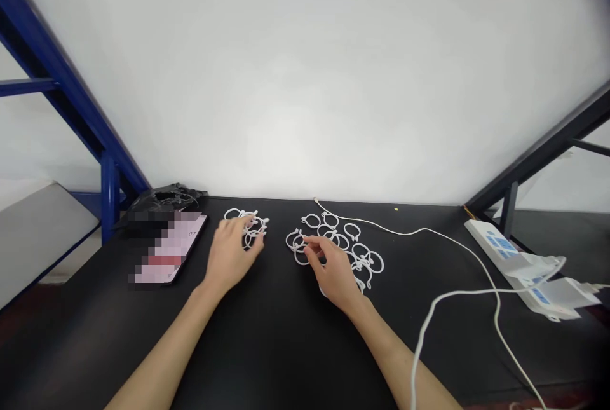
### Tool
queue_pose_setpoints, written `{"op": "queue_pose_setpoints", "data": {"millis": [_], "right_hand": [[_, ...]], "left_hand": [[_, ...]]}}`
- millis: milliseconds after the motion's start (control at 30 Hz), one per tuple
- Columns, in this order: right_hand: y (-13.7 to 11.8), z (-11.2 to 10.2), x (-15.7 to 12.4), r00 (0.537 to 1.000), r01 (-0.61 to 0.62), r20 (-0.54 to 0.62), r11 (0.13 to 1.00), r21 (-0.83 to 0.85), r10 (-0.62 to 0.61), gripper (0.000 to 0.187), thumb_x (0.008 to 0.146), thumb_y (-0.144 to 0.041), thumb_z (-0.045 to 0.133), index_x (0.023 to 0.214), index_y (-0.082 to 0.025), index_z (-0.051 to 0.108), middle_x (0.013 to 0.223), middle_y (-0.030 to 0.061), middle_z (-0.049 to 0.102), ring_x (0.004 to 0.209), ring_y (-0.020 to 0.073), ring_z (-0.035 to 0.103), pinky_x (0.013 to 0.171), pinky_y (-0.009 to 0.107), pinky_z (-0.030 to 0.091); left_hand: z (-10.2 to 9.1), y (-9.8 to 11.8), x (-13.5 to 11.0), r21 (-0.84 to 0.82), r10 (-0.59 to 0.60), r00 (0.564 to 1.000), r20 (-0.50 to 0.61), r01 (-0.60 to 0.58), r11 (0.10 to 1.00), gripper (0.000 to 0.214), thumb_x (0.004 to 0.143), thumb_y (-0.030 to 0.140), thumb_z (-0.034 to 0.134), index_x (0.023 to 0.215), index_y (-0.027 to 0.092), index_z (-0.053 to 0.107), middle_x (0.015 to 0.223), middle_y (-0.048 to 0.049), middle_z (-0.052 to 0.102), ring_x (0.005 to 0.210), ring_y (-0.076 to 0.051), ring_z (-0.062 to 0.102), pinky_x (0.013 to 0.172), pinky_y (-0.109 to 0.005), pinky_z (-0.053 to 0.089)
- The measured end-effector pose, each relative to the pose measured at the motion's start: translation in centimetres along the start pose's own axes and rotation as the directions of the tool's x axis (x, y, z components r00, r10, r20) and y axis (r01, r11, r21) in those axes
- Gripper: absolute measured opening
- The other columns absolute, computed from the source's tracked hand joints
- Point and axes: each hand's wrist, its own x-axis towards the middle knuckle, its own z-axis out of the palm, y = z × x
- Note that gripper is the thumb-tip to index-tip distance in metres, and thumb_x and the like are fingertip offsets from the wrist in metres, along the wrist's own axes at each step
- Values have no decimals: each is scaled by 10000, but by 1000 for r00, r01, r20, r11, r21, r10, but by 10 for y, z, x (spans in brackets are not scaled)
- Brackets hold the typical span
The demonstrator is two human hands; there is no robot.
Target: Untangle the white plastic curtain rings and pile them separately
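On the black table (286, 346) lie two groups of white plastic rings. My left hand (231, 254) rests palm down at the smaller cluster of rings (248, 224), fingertips curled onto them. My right hand (333, 267) lies on the larger spread of rings (355, 245), its fingers pinched round one ring at the spread's left edge (299, 246). Whether the left hand really grips a ring is hard to make out.
A phone (169, 248) lies left of the rings, with a crumpled black bag (166, 197) behind it. A white cable (429, 235) runs across the right side to a power strip (519, 264) with a plugged adapter. Blue (71, 98) and dark metal frame beams flank the table.
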Motion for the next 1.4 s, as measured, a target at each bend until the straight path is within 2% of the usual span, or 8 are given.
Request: {"op": "queue_pose_setpoints", "data": {"millis": [167,367,533,667,767,967,1100,1400], "right_hand": [[1,-2,1,996,66,79,979,-195,-52,133,943,-240,517,993,-223,639,965,66,677,941,241,602,833,414,508],[4,0,0,988,151,71,936,-319,-135,159,939,-228,529,1059,-207,632,1036,98,631,995,267,547,903,464,485],[7,3,-1,983,181,101,911,-370,-155,158,897,-272,612,1033,-195,635,1053,101,621,1004,278,541,905,471,477],[12,7,-2,978,201,132,885,-421,-159,44,878,-212,619,912,-187,634,1035,90,616,976,264,550,886,446,476],[10,6,-1,981,193,96,893,-407,-168,61,898,-171,564,872,-190,615,990,72,624,947,240,555,877,416,469],[1,3,0,990,134,-4,948,-287,-141,81,916,-192,533,871,-200,600,878,44,639,873,208,575,836,366,468],[2,5,0,994,84,-57,983,-160,-95,77,915,-213,544,901,-207,619,864,27,660,844,183,607,795,322,474],[4,3,2,989,30,-138,992,-121,-47,166,947,-279,503,896,-197,638,789,23,617,684,150,557,679,291,449]], "left_hand": [[2,-34,7,167,-84,996,-13,85,982,395,888,390,501,1216,192,601,1222,-122,596,1135,-349,481,948,-502,413],[0,-31,4,135,-129,992,12,126,983,407,906,387,481,1259,213,583,1309,-109,569,1181,-362,446,939,-523,407],[2,-1,-5,58,43,998,-37,-40,998,252,924,300,491,1122,221,625,1170,-84,629,1110,-305,487,949,-486,417],[8,28,-15,-73,276,961,13,-275,959,191,941,224,483,1066,198,626,1060,-67,653,1058,-247,510,972,-442,422],[11,37,-20,-161,369,927,69,-354,921,177,950,203,475,1050,198,621,991,-50,660,999,-218,530,942,-413,448],[14,30,-20,-161,366,910,193,-339,927,234,923,252,547,1146,221,611,1045,-52,649,1023,-239,531,918,-431,471],[16,27,-19,-127,373,885,278,-351,928,191,939,228,524,1087,220,643,1023,-47,642,1006,-235,518,919,-431,461],[13,30,-20,-99,357,891,281,-343,934,121,898,312,607,978,228,638,1024,-42,633,1020,-245,508,911,-439,429]]}}
